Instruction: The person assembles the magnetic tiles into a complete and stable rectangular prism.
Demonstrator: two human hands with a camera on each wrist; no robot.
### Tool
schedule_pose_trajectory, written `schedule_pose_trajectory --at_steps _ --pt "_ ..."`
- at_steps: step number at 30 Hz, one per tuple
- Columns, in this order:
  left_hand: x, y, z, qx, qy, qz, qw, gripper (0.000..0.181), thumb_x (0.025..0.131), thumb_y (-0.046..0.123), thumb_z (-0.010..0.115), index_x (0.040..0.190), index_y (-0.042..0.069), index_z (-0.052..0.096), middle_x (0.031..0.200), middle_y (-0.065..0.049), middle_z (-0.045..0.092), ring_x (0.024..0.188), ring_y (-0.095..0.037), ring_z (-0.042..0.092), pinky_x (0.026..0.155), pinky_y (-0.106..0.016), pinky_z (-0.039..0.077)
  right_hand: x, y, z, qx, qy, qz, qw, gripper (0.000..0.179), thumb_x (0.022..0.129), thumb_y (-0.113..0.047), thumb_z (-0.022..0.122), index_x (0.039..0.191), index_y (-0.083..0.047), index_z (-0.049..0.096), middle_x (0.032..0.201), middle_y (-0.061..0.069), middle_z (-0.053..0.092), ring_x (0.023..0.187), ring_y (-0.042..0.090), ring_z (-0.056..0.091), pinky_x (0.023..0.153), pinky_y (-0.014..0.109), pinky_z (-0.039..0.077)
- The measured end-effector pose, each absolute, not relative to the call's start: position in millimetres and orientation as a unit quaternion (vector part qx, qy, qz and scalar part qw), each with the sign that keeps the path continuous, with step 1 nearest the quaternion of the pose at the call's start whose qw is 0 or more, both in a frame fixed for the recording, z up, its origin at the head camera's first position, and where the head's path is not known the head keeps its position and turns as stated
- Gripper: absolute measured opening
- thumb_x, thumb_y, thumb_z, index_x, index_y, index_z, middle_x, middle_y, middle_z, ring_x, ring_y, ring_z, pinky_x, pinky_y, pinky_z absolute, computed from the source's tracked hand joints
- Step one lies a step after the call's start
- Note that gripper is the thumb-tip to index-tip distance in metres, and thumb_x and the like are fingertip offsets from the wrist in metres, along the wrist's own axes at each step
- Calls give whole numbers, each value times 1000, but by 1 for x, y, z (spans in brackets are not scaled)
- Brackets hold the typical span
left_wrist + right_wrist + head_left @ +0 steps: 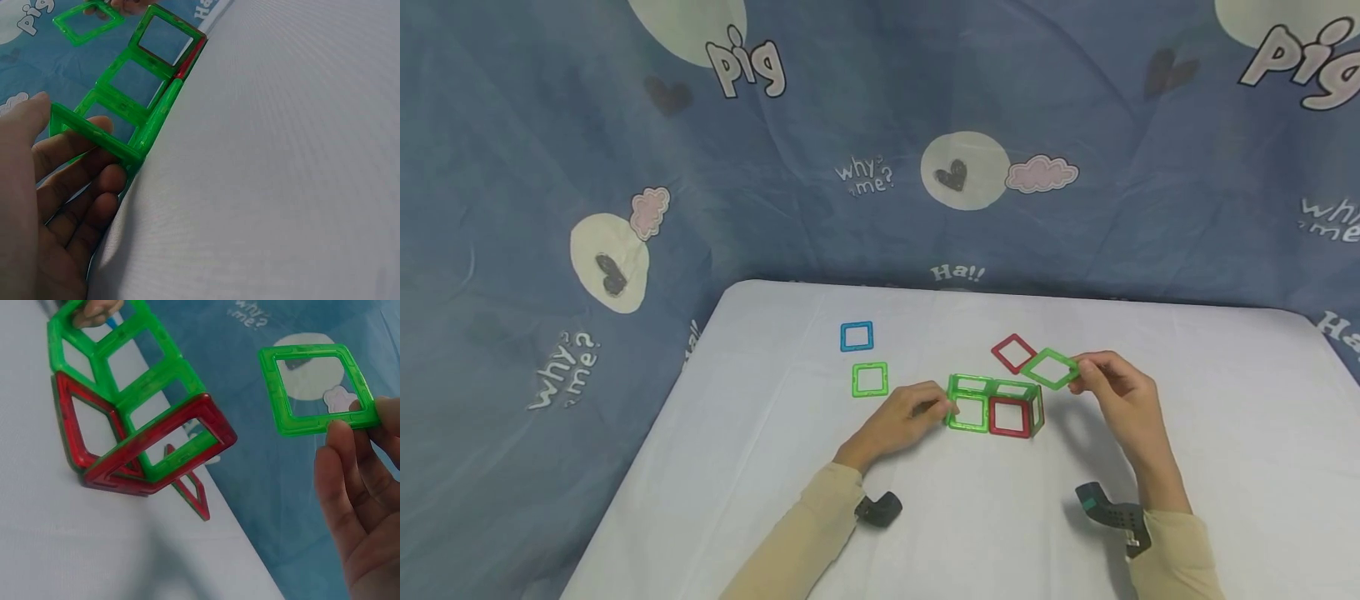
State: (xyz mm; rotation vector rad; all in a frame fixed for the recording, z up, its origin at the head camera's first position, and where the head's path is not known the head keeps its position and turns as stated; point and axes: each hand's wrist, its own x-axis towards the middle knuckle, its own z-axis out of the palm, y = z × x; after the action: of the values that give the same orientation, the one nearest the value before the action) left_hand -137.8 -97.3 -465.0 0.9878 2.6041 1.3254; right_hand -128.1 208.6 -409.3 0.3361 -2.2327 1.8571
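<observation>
My right hand [1120, 396] pinches a green square magnetic tile [281, 394] at one corner, between thumb and fingertips. That tile is held up in the air, to the right of a box-like frame of magnetic tiles [988, 432]. The frame is mostly green, with a red tile [1010, 417] in its front and another red tile [225, 428] closing its right end. At the frame's left end, my left hand [906, 417] holds the green end tile [94, 132], thumb at its edge and fingers curled against it.
A red square tile [1004, 358] lies behind the frame, partly overlapped by the raised green tile in the head view. Farther left on the white table [970, 517] lie a blue square tile [842, 337] and a green one [855, 380]. A patterned blue cloth [820, 225] hangs behind.
</observation>
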Motion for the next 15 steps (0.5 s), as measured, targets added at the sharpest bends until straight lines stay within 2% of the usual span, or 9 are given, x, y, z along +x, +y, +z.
schedule_pose_trajectory --at_steps 6,11,15 --pt "-138 -97 -464 318 849 422 19 22 91 42 41 95 31 60 90 17 58 83 2 51 79 -18 44 -128 207 -407 125 -788 596 91 19 89 -13 51 100 0 59 90 3 62 72 12 61 74 16 49" --pt "-139 -97 -465 321 850 418 18 22 91 42 41 95 31 59 90 17 58 82 2 51 78 -17 44 -126 205 -406 140 -804 571 87 16 89 -14 52 99 -5 61 90 4 62 74 11 60 72 16 49" --pt "-137 -96 -462 316 852 416 21 23 92 39 41 95 27 61 91 13 60 83 1 52 79 -18 44 -125 203 -405 147 -810 561 83 14 88 -14 53 98 -8 61 90 3 62 75 10 59 71 16 49"
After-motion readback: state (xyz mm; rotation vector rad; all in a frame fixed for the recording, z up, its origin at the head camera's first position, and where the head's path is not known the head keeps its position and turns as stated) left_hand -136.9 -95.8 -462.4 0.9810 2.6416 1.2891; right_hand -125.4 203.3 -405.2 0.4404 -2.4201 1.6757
